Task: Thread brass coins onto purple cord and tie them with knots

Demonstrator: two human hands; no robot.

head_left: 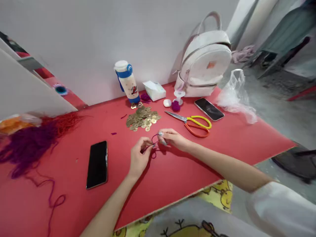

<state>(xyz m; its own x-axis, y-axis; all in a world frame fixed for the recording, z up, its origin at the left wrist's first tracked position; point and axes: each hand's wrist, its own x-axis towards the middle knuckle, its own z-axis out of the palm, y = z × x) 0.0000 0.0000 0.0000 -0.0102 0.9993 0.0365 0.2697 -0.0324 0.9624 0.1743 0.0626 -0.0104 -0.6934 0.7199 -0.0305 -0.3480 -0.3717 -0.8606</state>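
Purple, thin and looped: pinching this cord (155, 135) between thumb and fingers with the left hand (140, 154) and likewise with the right hand (171, 138), just to the near side of the heap of holed, brass-coloured coins (142, 118). Can see yellow-and-orange-handled scissors (183, 118) right of the heap, a white-and-blue bottle (127, 84) behind it, a black-screened smartphone (97, 164) to its near left, tangled purple yarn (27, 143) well left of it.

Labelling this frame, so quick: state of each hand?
Left hand: closed, pinching purple cord between thumb and fingertips.
Right hand: closed, pinching the purple cord at its fingertips.
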